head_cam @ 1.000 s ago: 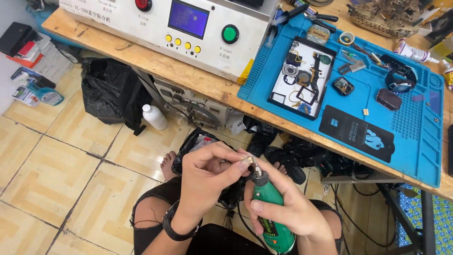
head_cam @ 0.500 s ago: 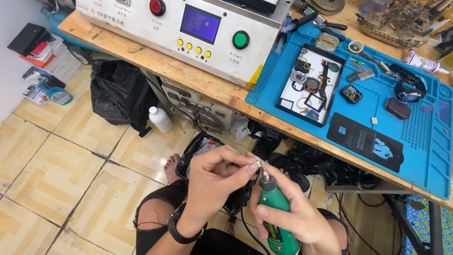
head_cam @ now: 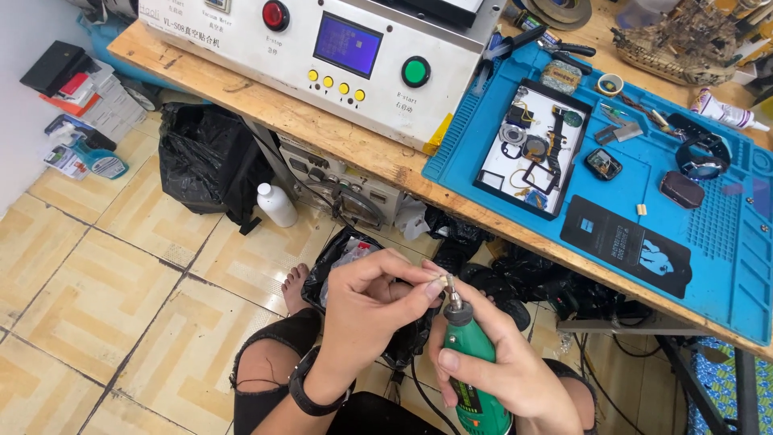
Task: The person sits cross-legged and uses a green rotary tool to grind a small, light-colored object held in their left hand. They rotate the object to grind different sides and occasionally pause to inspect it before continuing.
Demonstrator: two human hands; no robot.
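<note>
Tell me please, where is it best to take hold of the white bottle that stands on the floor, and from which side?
Probably from above, on the white bottle at its narrow cap end: it stands upright on the tiles, and fingers close easily around that slim top. A black bag lies close on its left and a machine under the bench on its right, so the sides look crowded.

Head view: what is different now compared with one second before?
Little changed. The view drifted, so the blue mat sits slightly further right. The left hand still pinches at the tip of the green rotary tool, still gripped by the right hand.
</note>
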